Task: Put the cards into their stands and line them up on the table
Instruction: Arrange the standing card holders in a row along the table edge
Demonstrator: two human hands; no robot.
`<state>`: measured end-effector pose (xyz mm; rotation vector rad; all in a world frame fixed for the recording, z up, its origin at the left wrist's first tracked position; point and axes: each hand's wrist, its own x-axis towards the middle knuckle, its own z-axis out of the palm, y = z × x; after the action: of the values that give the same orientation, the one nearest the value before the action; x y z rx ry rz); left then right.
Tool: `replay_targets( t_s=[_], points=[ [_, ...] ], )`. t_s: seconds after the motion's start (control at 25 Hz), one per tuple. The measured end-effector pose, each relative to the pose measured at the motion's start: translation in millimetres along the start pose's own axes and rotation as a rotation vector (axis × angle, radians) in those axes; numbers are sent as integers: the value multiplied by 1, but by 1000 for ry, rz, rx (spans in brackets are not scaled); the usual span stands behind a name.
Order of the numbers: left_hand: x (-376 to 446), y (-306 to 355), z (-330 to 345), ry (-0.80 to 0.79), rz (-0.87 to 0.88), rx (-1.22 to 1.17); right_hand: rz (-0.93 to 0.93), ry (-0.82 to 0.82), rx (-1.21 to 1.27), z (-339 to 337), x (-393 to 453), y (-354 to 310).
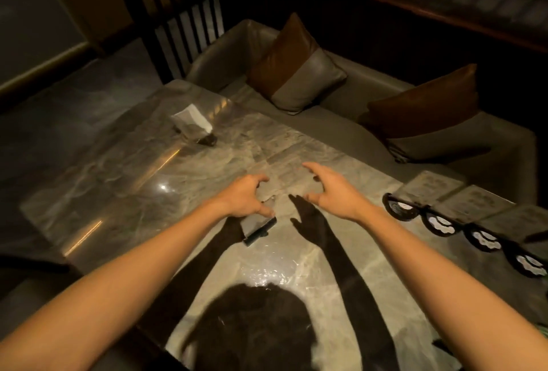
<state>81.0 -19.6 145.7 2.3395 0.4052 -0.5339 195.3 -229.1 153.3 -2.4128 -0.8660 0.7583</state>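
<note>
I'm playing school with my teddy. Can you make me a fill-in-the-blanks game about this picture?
1. The sofa behind the table has ___ cushions on it.
2. The row of card stands lies by the person's ___ hand.
3. The left hand hovers over a clear card stand with a ___ base.

Missing words: two; right; black

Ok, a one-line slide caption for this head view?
Both hands, left hand and right hand, hover over a clear card in its dark stand on the marble table; finished stands line the right edge.
</note>
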Motion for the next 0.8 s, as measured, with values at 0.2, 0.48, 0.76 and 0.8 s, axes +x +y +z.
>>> replay_targets(
  t_s=[0.2, 0.48, 0.76, 0.8],
  points=[
    [-25, -40, 5, -6, -8, -40, -22, -175, 36, 56, 11, -38],
    [-15, -41, 10, -51, 117, -127, -20, -206, 129, 96, -8, -49],
    [1, -31, 23, -98, 85, -249, 80, 9, 305, 131, -23, -48],
    [3, -29, 22, -93, 84, -263, 88, 37, 346, 133, -24, -46]
  ],
)
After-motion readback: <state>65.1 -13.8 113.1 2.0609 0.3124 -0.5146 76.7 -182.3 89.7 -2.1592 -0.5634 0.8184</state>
